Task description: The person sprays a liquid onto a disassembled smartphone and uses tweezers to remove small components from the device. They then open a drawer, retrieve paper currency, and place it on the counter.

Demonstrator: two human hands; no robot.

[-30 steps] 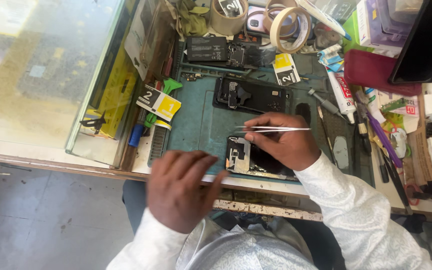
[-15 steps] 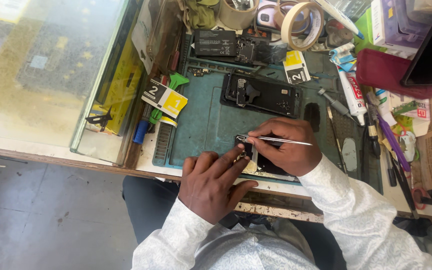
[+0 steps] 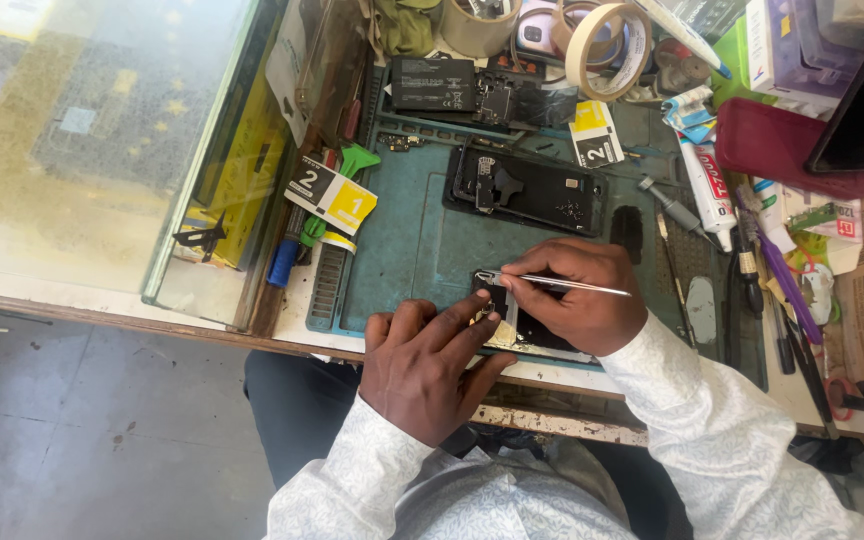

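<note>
My right hand (image 3: pixel 580 297) grips thin metal tweezers (image 3: pixel 552 284), their tips pointing left over an opened phone (image 3: pixel 508 322) at the near edge of the green work mat (image 3: pixel 412 250). My left hand (image 3: pixel 430 360) rests on that phone's left end, fingers pressing it down. Most of the phone is hidden under both hands. A second opened phone body (image 3: pixel 530 188), black with its inner parts showing, lies farther back on the mat.
A glass counter top (image 3: pixel 102 140) lies to the left. Rolls of tape (image 3: pixel 602 40), a black battery (image 3: pixel 434 84), yellow-and-black cards (image 3: pixel 332 194), tubes of glue (image 3: pixel 704 180), screwdrivers and pens (image 3: pixel 782 290) crowd the back and right. The bench edge (image 3: pixel 552 425) is close to my body.
My left hand rose from my lap to the phone and now presses its left end. The right hand with the tweezers stayed over the phone.
</note>
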